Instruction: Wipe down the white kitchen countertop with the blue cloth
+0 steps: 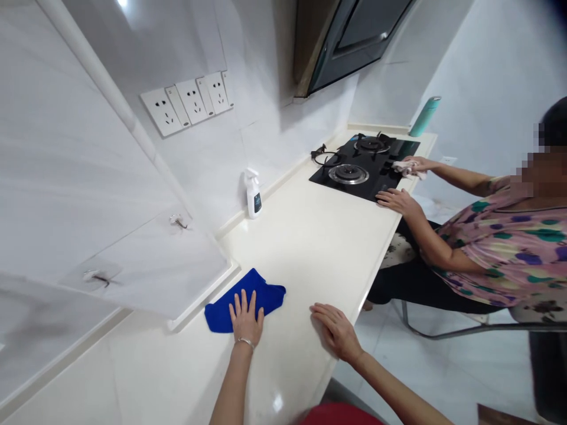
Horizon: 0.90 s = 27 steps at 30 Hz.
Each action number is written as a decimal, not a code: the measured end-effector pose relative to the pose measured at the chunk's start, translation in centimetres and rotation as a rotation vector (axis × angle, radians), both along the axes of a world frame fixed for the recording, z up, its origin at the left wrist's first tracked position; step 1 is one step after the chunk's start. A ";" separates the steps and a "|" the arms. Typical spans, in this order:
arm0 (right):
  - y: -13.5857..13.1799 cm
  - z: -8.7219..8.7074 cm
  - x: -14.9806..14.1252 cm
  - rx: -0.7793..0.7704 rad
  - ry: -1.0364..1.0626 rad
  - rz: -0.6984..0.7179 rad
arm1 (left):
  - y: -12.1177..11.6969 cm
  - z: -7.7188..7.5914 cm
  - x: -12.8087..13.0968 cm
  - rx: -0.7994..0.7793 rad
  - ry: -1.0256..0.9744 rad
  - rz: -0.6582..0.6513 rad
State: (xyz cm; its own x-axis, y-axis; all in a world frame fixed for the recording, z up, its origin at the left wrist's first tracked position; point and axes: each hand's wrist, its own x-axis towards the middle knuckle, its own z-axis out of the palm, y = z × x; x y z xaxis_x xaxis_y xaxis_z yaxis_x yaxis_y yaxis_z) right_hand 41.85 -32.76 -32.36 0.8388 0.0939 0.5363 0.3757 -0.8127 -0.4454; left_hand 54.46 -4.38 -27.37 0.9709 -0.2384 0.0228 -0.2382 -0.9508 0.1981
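Open left hand (245, 319) presses a blue microfibre cloth (266, 293); open right hand (334, 333) rests palm-down on the glossy cream countertop (301, 260).

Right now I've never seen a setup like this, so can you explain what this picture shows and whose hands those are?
This picture comes from a camera worn on a person's head, looking forward and down, so the two bare hands at the bottom are that person's own. The left hand lies flat on a blue cloth on a cream countertop. The right hand rests flat on the counter, holding nothing. Farther along, a seated co-worker's hand holds a white cloth at a black gas hob. A spray bottle stands by the wall.
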 end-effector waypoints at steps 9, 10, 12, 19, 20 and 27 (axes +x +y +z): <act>0.4 0.4 0.2 0.001 0.029 -0.020 | -2.7 -0.1 4.7 -0.160 -0.027 0.144; 0.4 0.5 0.2 0.002 0.031 -0.023 | -2.9 0.0 4.9 -0.170 -0.033 0.153; 0.5 0.6 0.2 0.003 0.032 -0.023 | -3.0 0.4 5.4 -0.201 -0.041 0.165; 0.5 0.3 0.2 0.002 0.011 -0.006 | -2.0 2.7 7.6 -0.390 0.054 0.282; 0.5 0.2 0.2 0.002 0.010 -0.003 | -2.0 2.9 7.9 -0.434 0.078 0.311; 0.2 -0.2 0.1 -0.018 0.004 0.011 | -3.1 1.8 9.4 -0.829 0.203 0.595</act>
